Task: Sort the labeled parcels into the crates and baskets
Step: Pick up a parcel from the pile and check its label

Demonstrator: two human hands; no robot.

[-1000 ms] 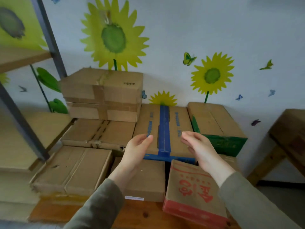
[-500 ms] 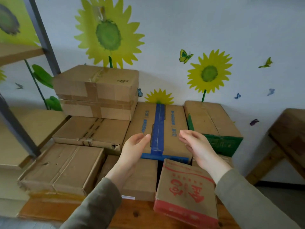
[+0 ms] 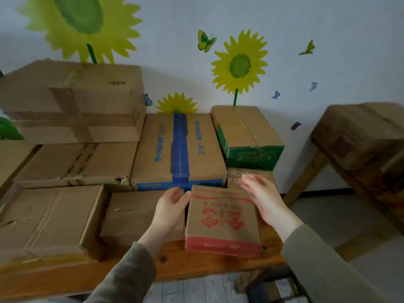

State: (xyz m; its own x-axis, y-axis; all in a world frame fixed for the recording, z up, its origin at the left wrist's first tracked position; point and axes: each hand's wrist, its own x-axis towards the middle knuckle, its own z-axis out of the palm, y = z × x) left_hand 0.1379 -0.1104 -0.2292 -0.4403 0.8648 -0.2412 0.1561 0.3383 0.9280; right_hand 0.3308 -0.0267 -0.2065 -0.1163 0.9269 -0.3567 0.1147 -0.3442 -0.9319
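Note:
A small cardboard box with red print and a red front face (image 3: 222, 217) lies near the front edge of a wooden table (image 3: 175, 264). My left hand (image 3: 171, 206) hovers open at the box's left side, fingertips close to its upper left corner. On the right, my right hand (image 3: 261, 196) is held open with relaxed fingers, a little blurred, and holds nothing. Whether either hand touches the box I cannot tell. Behind it lies a larger box with blue tape (image 3: 179, 149).
More cardboard boxes crowd the table: a green-fronted one (image 3: 247, 136) at the back right, a tall taped one (image 3: 72, 99) at the back left, flat ones (image 3: 48, 217) on the left. A wooden bench with another box (image 3: 363, 132) stands on the right. Grey floor shows below.
Both hands have come back from over the blue-taped box and now flank the red-printed box. The view has moved closer and tilted down.

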